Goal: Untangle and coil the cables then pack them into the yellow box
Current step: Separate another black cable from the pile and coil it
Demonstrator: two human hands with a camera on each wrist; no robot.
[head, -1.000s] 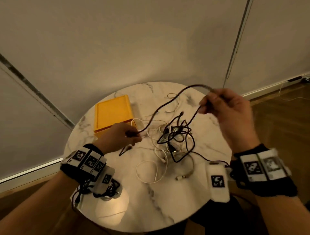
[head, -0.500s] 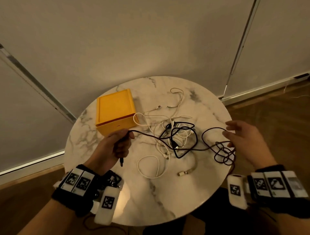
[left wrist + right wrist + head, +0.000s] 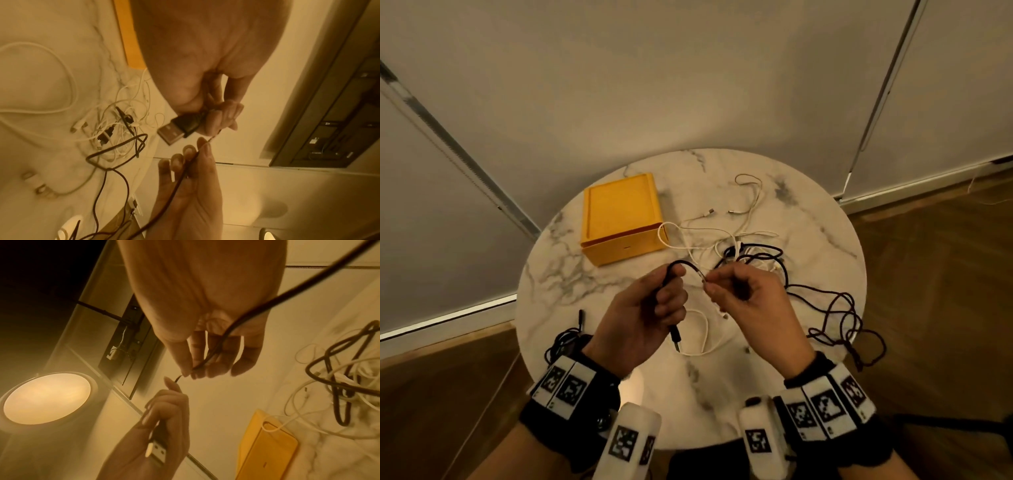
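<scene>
Black cable [image 3: 822, 308] is what we hold: our left hand [image 3: 643, 318] is curled round its end, the USB plug [image 3: 174, 128] sticking out below the fist, while our right hand [image 3: 743, 301] pinches the cord between thumb and fingertips just beside the left, a short arch of it between the two grips. Beyond the right hand the cord trails away, and its loose loops hang over the table [image 3: 592, 284] edge. Farther ahead of both grips it passes through the white cables [image 3: 722, 243]. Pulling could, we judge, drag that white knot along or tighten it. Beyond the left hand sits the yellow box [image 3: 619, 212], its lid on.
</scene>
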